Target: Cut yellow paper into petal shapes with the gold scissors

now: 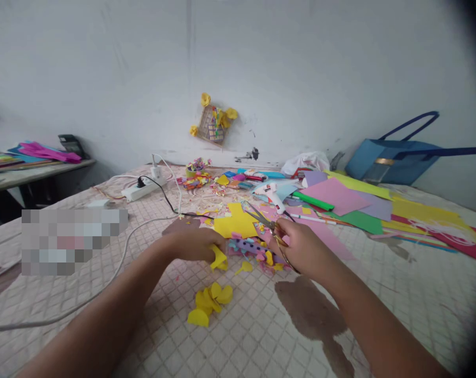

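My right hand (298,245) is closed around the handles of a pair of scissors (266,220), whose blades point up and left, slightly apart. My left hand (198,244) has its fingers curled down on a small yellow paper piece (219,258). Just beyond the hands lies a larger cut yellow sheet (233,224). Between the hands is a purple dotted strip (249,247) among pink and yellow scraps. Closer to me, a loose pile of yellow paper petals (210,299) rests on the patterned cloth.
A white glue gun (275,197) lies beyond the scissors. Coloured paper sheets (336,197) spread to the right, near a blue bag (391,157). On the left are a power strip (143,188) and a grey cable (123,252). A flower-decorated frame (212,126) hangs on the wall.
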`<move>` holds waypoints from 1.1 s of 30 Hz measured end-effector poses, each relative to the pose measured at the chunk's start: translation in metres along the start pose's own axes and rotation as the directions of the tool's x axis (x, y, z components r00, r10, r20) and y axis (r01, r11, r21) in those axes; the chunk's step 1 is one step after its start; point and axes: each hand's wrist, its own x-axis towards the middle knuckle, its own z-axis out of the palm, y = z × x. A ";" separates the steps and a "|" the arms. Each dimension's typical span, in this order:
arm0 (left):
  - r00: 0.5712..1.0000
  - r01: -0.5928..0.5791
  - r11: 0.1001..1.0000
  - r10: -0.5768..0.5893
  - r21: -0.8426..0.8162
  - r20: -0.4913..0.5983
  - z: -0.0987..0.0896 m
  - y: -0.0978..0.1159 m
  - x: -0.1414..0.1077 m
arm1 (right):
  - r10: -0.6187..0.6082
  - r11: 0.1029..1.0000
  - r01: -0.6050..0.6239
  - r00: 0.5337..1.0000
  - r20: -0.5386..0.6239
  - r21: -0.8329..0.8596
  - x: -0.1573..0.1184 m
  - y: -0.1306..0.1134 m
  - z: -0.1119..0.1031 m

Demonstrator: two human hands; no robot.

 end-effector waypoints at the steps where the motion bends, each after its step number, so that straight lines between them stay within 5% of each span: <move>1: 0.996 0.066 0.996 -0.062 0.054 -0.069 -0.002 -0.006 0.000 | 0.001 1.000 -0.001 1.000 0.001 0.000 0.000 0.000 0.000; 6: 0.885 0.373 0.920 -0.312 0.124 -0.345 -0.009 -0.046 0.004 | 0.010 1.000 -0.010 1.000 0.002 -0.006 -0.001 0.000 -0.001; 10: 0.808 0.497 0.860 -0.408 0.118 -0.425 -0.008 -0.062 0.000 | 0.006 1.000 -0.006 1.000 -0.004 -0.007 0.000 0.000 -0.001; 15: 0.809 0.446 0.883 -0.328 0.147 -0.487 -0.004 -0.035 -0.010 | -0.024 1.000 0.024 1.000 -0.006 -0.008 0.001 0.000 0.000; 18: 0.858 0.207 0.964 -0.096 0.169 -0.505 -0.001 -0.009 -0.007 | -0.032 0.999 0.032 0.999 -0.006 -0.009 0.000 -0.001 -0.001; 20: 0.889 0.156 0.974 -0.065 0.165 -0.454 0.002 0.000 -0.003 | -0.032 0.999 0.032 0.999 -0.010 -0.011 -0.001 -0.002 -0.002; 25: 0.893 0.276 0.959 -0.232 0.063 -0.385 0.000 -0.023 0.006 | -0.032 0.999 0.032 0.999 -0.015 -0.022 -0.002 -0.003 -0.003; 33: 0.754 0.477 0.861 -0.503 -0.174 -0.421 -0.010 -0.068 0.000 | -0.049 0.998 0.049 0.999 -0.021 -0.029 -0.002 -0.003 -0.002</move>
